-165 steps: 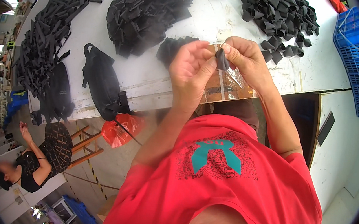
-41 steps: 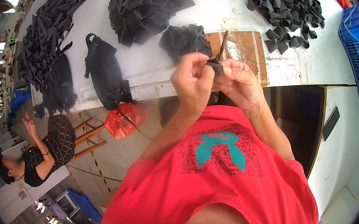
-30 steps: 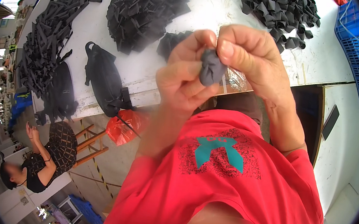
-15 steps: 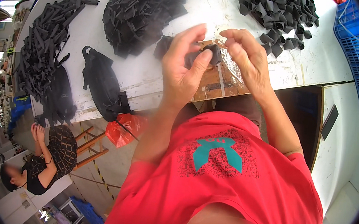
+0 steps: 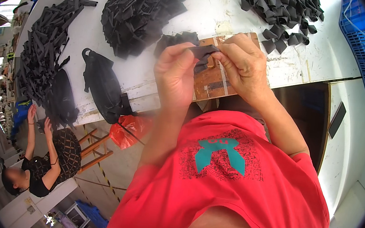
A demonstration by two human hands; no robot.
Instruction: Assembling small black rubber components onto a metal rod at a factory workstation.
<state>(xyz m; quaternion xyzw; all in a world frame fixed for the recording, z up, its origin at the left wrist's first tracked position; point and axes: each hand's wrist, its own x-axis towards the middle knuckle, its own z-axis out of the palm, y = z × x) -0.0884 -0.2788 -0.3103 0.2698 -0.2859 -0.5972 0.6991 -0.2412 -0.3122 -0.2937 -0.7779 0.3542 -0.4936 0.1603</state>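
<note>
My left hand point(image 5: 175, 75) pinches one end of a small black fabric strip point(image 5: 204, 50), and my right hand point(image 5: 245, 69) grips its other end between thumb and fingers. The strip is held above a brown wooden board point(image 5: 212, 82) at the table's near edge. Just past my left hand lies a small heap of black fabric pieces point(image 5: 177, 38). A large pile of flat black strips point(image 5: 140, 12) is farther left. Folded black loops point(image 5: 283, 15) are heaped at the far right. Part of the held strip is hidden by my fingers.
A black bag point(image 5: 104, 85) lies at the table's left edge, beside a long heap of black strips point(image 5: 41, 50). A red plastic bag point(image 5: 127, 132) hangs below. Blue crates point(image 5: 364, 49) stand at right, near a phone-like black slab point(image 5: 337, 120). A co-worker point(image 5: 46, 161) sits at lower left.
My hands were apart, the left one holding a dark piece; now both pinch the strip between them. The small heap behind shows more. The co-worker's arms have stretched out toward the table.
</note>
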